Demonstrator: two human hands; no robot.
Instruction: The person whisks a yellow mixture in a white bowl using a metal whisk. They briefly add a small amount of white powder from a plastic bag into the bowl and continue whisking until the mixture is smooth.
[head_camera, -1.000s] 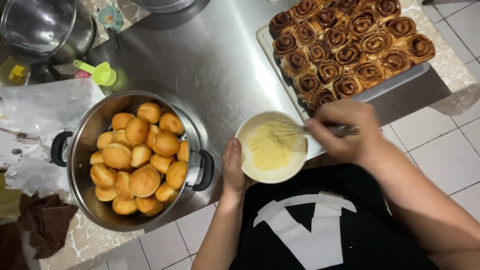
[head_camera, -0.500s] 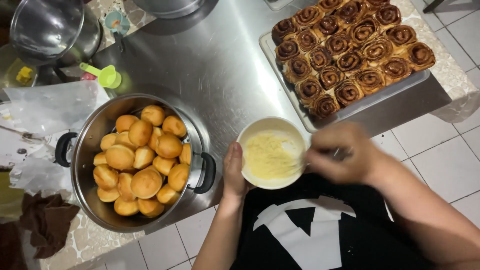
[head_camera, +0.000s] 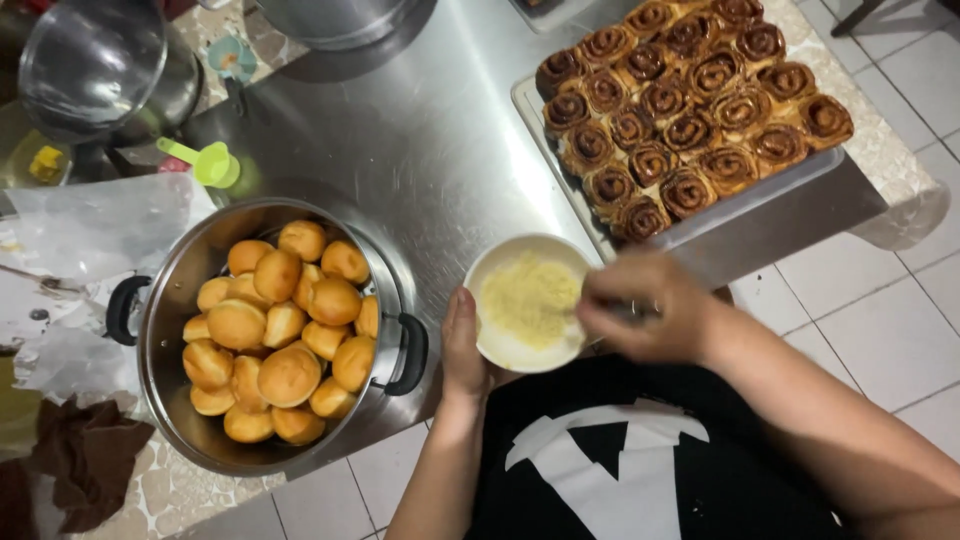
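Two hands work at the near edge of the steel counter (head_camera: 420, 150). Your left hand (head_camera: 462, 345) lies with fingers straight and together against the left side of a small white bowl (head_camera: 527, 302), steadying it rather than clasping it. Your right hand (head_camera: 645, 305) is curled shut at the bowl's right rim around a thin metal utensil (head_camera: 632, 309) (too blurred to tell what kind). Pale yellow crumbly mix (head_camera: 530, 296) fills the bowl, which sits at the counter's front edge, just in front of your black shirt (head_camera: 640, 470). Left of the bowl stands a large steel pot (head_camera: 175, 300) with black handles, heaped with golden round buns (head_camera: 285, 330); its right handle is just beside your left hand. Behind the bowl, to the right, a metal tray (head_camera: 700, 225) holds dark brown spiral rolls (head_camera: 690, 110) packed close. Farther back on the left lies a green measuring scoop (head_camera: 205, 162).
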